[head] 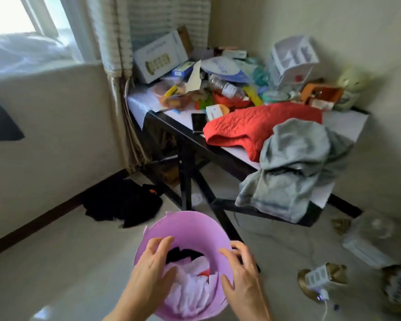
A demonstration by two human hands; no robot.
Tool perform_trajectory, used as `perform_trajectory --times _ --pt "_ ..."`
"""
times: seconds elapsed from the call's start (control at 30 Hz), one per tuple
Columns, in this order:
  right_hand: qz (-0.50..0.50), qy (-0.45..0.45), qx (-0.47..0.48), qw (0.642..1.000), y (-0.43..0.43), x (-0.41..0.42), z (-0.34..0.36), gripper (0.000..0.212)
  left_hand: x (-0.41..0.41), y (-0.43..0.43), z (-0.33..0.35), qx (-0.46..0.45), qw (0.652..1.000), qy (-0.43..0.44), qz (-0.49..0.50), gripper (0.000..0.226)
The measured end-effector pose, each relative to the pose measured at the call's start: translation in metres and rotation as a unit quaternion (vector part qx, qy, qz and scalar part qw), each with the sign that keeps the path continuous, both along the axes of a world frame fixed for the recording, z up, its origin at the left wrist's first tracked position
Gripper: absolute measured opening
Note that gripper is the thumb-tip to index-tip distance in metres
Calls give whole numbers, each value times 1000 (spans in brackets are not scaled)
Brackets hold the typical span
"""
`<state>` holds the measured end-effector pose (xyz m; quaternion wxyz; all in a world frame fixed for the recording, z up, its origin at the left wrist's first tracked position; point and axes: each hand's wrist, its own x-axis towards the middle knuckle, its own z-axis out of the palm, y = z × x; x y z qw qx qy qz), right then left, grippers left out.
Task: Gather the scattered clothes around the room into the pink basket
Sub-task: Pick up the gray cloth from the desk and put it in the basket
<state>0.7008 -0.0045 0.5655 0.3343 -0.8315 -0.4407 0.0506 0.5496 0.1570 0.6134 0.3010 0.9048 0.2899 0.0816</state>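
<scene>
Hands forward, left hand (148, 269) splayed, right hand (242, 274) loosely curled.
</scene>
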Motion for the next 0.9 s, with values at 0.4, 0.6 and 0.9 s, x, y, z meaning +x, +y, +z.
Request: perform_trajectory --times 0.4,0.6,0.9 --pt "-15 -84 61 995 24 70 157 59 105 1 154 85 991 -79 -63 64" --pt "-67 -116 21 991 6 117 179 53 149 24 173 97 992 -42 -72 67" --pt "-161 -132 -31 978 -45 207 177 66 282 -5 169 159 966 2 -206 64"
